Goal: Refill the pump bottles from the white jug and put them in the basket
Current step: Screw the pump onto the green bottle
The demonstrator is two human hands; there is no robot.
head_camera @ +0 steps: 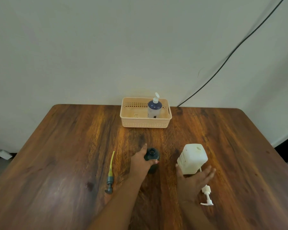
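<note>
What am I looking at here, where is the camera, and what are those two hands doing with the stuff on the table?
There is no machine: a person wears one wide-angle camera on the head, looking down at their own bare hands over a brown wooden table. The left hand grips a dark open-necked bottle. Its grey pump with a yellow tube lies to the left. The right hand touches the base of a white plastic jug, fingers spread; whether it grips is unclear. A white pump lies on the table beside that hand. At the far edge, a peach plastic basket holds a blue pump bottle with a white pump, standing upright.
</note>
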